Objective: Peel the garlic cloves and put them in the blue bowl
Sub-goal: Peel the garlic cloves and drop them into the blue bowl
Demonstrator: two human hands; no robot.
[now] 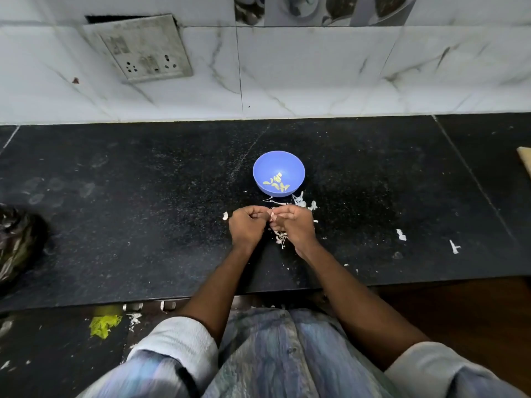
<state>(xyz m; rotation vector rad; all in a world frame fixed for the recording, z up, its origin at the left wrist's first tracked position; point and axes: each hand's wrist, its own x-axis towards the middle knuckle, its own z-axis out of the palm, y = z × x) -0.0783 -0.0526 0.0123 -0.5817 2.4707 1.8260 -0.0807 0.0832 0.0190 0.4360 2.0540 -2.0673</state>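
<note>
Black granite counter (143,196), white marble-look wall tiles (316,76) behind, grimy switch-and-socket plate (143,48) upper left. Crumpled dark plastic bag (17,242) at left edge. Papery garlic skins (301,201) scattered just in front of the blue bowl (260,170) and under the hands; more scraps (400,234) off right. One unpeeled clove (225,216) just beside left hand (247,225).

Bowl sits mid-counter, just beyond the hands, holding several peeled yellowish garlic cloves (277,182).

Both hands curled, fingertips meeting on a small clove (272,216) pinched between them; right hand (296,224) close against left, above counter.
</note>
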